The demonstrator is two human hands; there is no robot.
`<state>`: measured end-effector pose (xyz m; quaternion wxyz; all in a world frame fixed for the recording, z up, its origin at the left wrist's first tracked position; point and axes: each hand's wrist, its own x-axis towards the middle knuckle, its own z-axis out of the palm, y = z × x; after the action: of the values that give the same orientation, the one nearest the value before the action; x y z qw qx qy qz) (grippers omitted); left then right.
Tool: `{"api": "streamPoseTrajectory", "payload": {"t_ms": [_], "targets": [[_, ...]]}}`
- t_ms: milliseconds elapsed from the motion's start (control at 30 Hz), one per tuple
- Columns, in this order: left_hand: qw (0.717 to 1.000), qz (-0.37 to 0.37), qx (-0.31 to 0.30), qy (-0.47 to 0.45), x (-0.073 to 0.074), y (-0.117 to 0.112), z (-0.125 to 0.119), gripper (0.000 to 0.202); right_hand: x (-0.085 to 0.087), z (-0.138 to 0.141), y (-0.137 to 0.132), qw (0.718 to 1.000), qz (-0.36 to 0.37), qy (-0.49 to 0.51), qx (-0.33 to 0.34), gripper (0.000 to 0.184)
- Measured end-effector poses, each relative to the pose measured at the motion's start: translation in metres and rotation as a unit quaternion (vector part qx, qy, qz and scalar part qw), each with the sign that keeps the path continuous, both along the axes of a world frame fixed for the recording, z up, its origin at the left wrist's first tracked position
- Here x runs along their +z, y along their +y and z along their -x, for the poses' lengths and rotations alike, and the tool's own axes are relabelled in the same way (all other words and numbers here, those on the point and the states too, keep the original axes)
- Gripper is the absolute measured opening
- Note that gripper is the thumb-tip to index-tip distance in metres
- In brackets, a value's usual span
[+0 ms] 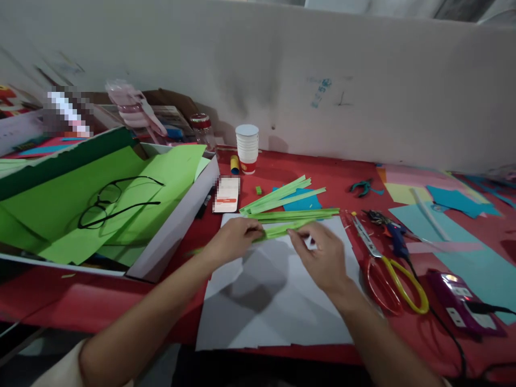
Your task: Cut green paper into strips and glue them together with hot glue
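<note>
Green strip (276, 231) spans both hands, over far part of white paper (282, 306); left hand (234, 239) pinches one end, right hand (321, 255) other. Loose strips (296, 216) beyond, seemingly already cut, unjoined. Green sheets (137, 231) in box (173, 228) look uncut. Scissors (375, 251) unused.

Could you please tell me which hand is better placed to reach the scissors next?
The right hand, probably: the scissors lie just to its right, while the left hand is farther away. Both hold green paper.
</note>
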<state>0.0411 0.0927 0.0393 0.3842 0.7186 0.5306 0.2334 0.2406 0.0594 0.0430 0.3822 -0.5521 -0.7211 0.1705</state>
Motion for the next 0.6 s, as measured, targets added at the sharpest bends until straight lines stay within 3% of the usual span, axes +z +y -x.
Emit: {"api": "streamPoseTrajectory", "payload": {"t_ms": [67, 167, 300, 467, 600], "targets": [[0.993, -0.034, -0.072, 0.090, -0.007, 0.003, -0.001, 0.019, 0.002, -0.017, 0.004, 0.992, -0.063, -0.109, 0.026, 0.022], [0.979, -0.094, -0.113, 0.140, -0.022, 0.001, -0.010, 0.024, -0.007, -0.030, 0.013, 0.976, 0.043, -0.190, 0.099, 0.009], [0.978, -0.146, -0.085, 0.125, -0.036, -0.005, -0.015, 0.018, -0.025, -0.032, 0.017, 0.966, 0.168, -0.150, 0.126, 0.006], [0.984, -0.151, -0.058, 0.076, -0.043, -0.005, -0.009, 0.014, -0.028, -0.031, 0.019, 0.967, 0.228, -0.060, 0.099, 0.010], [0.966, -0.239, -0.074, 0.061, -0.047, -0.005, -0.007, 0.012, -0.027, -0.033, 0.021, 0.964, 0.243, -0.038, 0.097, 0.015]]}}
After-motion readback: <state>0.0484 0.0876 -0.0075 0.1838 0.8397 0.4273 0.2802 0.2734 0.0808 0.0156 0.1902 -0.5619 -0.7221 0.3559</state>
